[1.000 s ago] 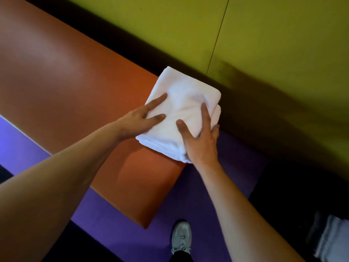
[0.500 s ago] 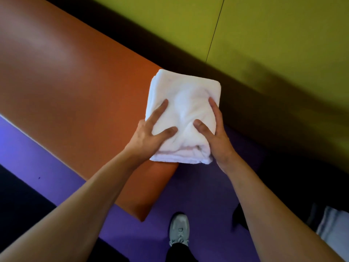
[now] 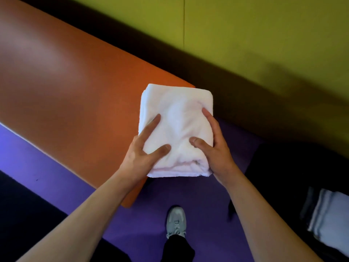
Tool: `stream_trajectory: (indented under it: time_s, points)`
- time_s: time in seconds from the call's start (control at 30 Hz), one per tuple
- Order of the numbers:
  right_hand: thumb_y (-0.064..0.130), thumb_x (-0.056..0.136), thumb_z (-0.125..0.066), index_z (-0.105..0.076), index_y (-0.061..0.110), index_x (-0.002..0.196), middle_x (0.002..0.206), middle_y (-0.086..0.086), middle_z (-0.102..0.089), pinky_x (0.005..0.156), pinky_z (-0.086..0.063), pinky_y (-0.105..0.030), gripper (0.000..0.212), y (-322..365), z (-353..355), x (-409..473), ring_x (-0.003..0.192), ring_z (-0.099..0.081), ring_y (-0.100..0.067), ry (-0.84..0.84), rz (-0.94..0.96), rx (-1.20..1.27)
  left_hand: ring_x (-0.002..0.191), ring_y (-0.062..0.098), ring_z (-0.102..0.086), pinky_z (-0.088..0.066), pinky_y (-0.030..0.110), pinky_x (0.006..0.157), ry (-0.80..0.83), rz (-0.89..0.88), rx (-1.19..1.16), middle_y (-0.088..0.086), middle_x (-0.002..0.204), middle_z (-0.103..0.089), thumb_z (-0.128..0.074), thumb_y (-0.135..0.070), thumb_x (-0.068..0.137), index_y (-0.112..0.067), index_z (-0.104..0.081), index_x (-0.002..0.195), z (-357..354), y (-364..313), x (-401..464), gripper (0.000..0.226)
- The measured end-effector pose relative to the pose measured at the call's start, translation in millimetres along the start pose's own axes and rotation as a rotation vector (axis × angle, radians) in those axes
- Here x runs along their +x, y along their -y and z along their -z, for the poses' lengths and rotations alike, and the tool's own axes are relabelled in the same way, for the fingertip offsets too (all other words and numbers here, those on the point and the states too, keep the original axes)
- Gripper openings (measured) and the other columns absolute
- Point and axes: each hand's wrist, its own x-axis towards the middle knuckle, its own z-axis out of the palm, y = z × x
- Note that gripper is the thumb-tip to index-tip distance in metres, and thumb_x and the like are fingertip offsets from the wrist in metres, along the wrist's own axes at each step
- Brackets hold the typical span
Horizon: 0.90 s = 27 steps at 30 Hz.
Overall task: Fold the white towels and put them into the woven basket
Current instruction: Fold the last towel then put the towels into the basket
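A folded white towel (image 3: 177,114) sits over the right end of the orange table (image 3: 75,91), its near part past the table's edge. My left hand (image 3: 143,156) grips the towel's left side, thumb and index finger on top. My right hand (image 3: 213,148) grips its right side, thumb on top and fingers along the edge. No woven basket is in view.
A yellow-green wall (image 3: 245,35) runs behind the table, with a dark strip at its foot. Purple floor (image 3: 188,195) lies below, where my grey shoe (image 3: 176,220) stands. A stack of pale folded cloth (image 3: 328,218) shows at the lower right in a dark area.
Both hands went from lying on top of the towel to gripping its sides. The towel turned square to me and slid partly off the table's end.
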Motion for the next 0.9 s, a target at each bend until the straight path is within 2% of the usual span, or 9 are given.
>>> stream_trajectory:
  time_s: [0.07,0.13,0.27,0.53,0.67,0.7,0.8,0.9]
  points:
    - [0.009,0.088,-0.073,-0.044,0.048,0.143,0.149,0.013,-0.048,0.101,-0.052,-0.051,0.074,-2.3,18.3,-18.2,0.133,-0.053,-0.016,-0.012,-0.006,-0.003,0.11,-0.006,-0.063,-0.054,0.017,0.086,-0.002,-0.003,-0.007,-0.033,0.121,-0.064,-0.075,-0.012,0.089,-0.044,-0.044,0.147,-19.7,2.3,-13.2,0.073]
    - [0.01,0.087,-0.074,-0.043,0.05,0.143,0.149,0.014,-0.048,0.1,-0.052,-0.052,0.075,-2.5,40.8,-38.0,0.133,-0.052,-0.017,-0.032,-0.012,-0.004,0.116,0.0,-0.061,-0.054,0.024,0.094,0.0,-0.009,0.022,-0.018,0.131,-0.06,-0.08,-0.024,0.085,-0.056,-0.044,0.142,-43.4,2.8,-25.2,0.075]
    - [0.008,0.087,-0.073,-0.045,0.048,0.143,0.148,0.012,-0.049,0.1,-0.052,-0.053,0.075,2.1,98.3,-80.9,0.131,-0.054,-0.017,-0.1,-0.012,0.038,0.121,0.006,-0.054,-0.049,0.034,0.104,0.038,0.027,0.097,-0.006,0.138,-0.05,-0.075,-0.047,0.075,-0.069,-0.038,0.136,-104.1,-9.2,-46.0,0.075]
    - [0.003,0.09,-0.069,-0.043,0.045,0.145,0.15,0.013,-0.047,0.105,-0.05,-0.049,0.074,-2.4,254.2,-195.1,0.134,-0.051,-0.013,-0.264,0.019,0.034,0.119,0.009,-0.053,-0.048,0.034,0.105,0.187,-0.012,0.165,-0.004,0.136,-0.05,-0.078,-0.044,0.079,-0.07,-0.037,0.136,-276.2,-28.6,-97.2,0.075]
    - [0.003,0.09,-0.069,-0.042,0.042,0.147,0.15,0.013,-0.047,0.107,-0.049,-0.047,0.074,-21.3,331.7,-254.6,0.135,-0.05,-0.011,-0.355,0.006,0.019,0.111,-0.001,-0.055,-0.049,0.013,0.088,0.293,-0.049,0.185,-0.003,0.13,-0.052,-0.077,-0.034,0.087,-0.066,-0.036,0.14,-364.8,-22.6,-126.3,0.075]
    - [0.003,0.091,-0.068,-0.042,0.043,0.147,0.15,0.014,-0.046,0.107,-0.049,-0.047,0.074,-27.2,350.8,-268.3,0.135,-0.049,-0.011,-0.379,-0.002,0.014,0.112,0.001,-0.055,-0.05,0.015,0.09,0.318,-0.051,0.2,-0.002,0.131,-0.052,-0.076,-0.038,0.086,-0.066,-0.034,0.14,-386.3,-20.2,-133.4,0.074]
    - [0.004,0.091,-0.068,-0.042,0.05,0.144,0.15,0.016,-0.046,0.106,-0.049,-0.048,0.074,-49.6,405.0,-303.3,0.135,-0.049,-0.012,-0.424,-0.04,0.012,0.116,0.013,-0.055,-0.054,0.034,0.097,0.374,-0.025,0.238,0.0,0.134,-0.048,-0.073,-0.049,0.081,-0.071,-0.03,0.138,-448.2,-7.7,-151.2,0.075]
    - [0.004,0.092,-0.066,-0.043,0.054,0.142,0.147,0.016,-0.049,0.103,-0.052,-0.043,0.074,-78.0,458.3,-328.0,0.132,-0.052,-0.01,-0.467,-0.093,0.032,0.115,0.01,-0.055,-0.054,0.03,0.095,0.39,-0.01,0.257,-0.002,0.132,-0.048,-0.076,-0.042,0.084,-0.073,-0.03,0.137,-511.8,15.0,-163.2,0.076]
